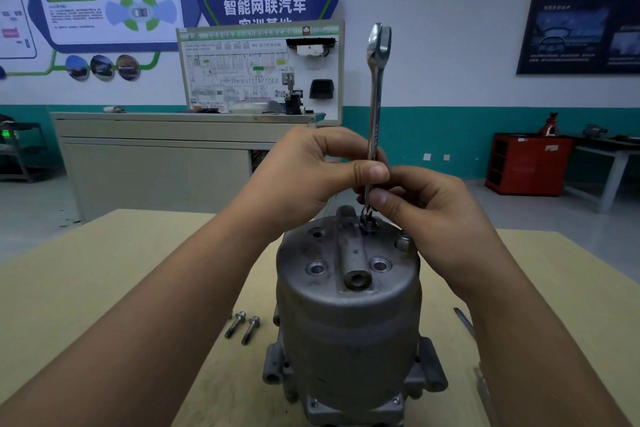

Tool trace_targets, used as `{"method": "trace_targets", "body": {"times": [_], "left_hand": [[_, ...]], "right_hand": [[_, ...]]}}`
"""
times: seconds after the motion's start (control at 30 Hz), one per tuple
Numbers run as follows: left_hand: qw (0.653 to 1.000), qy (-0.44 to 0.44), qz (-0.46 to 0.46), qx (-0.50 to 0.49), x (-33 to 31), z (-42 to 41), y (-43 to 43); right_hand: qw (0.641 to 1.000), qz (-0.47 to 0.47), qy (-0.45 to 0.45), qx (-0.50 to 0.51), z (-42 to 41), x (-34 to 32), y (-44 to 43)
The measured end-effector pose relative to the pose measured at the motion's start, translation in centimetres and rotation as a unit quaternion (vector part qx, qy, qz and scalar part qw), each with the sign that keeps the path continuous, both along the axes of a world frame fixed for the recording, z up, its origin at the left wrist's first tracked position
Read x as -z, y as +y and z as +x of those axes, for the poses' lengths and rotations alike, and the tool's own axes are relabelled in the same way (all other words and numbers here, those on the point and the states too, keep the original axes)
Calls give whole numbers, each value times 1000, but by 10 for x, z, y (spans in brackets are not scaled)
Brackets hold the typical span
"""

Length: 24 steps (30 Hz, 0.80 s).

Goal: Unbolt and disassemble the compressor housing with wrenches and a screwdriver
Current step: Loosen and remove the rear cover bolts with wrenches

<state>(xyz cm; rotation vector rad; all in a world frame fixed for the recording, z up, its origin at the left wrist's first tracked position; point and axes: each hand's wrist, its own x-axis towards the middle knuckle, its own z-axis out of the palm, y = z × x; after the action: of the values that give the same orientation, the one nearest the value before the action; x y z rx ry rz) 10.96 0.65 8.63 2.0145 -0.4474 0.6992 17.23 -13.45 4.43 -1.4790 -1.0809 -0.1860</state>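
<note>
Mounting lugs at the foot of the compressor housing [346,315] sit closest, the cast grey body standing upright on the table [104,288] between the two forearms. Just left of it lie two loose bolts [235,324] side by side; on the right a thin metal blade [464,322] rests on the table, too little of it showing to say what tool it is.

Further up, the housing's flat top shows three empty bolt holes [317,268] around a central tube [356,279], and one bolt [403,240] seated at the right rim. At the far edge of the top, the wrench [375,97] stands upright with its lower end on a fastener [367,225]. The left hand [304,177] pinches the shank between thumb and curled fingers, and the right hand [433,215] pinches it just below, close to the fastener – both grasping the wrench, neither touching the housing.

The housing looks like a heavy, rigid metal casting with a dusty, slightly greasy skin – likely stable under a twist, but best held round the barrel or by the lugs if it turns. The wrench is slim, polished steel, so a fingertip grip suits spinning a loose fastener, not breaking a tight one
</note>
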Motion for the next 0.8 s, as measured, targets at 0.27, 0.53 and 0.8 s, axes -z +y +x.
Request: {"method": "trace_targets", "body": {"times": [0.27,0.53,0.8], "left_hand": [[1000,-5,-17,-12,3,0,-3],[1000,-8,-14,-25,2,-1,-2],[998,-20,-53,-9,6,4,-4]], "right_hand": [[1000,3,-1,-5,0,0,-1],[1000,-15,-14,18,-3,-2,-1],[999,-1,-26,37,-8,-2,0]]}}
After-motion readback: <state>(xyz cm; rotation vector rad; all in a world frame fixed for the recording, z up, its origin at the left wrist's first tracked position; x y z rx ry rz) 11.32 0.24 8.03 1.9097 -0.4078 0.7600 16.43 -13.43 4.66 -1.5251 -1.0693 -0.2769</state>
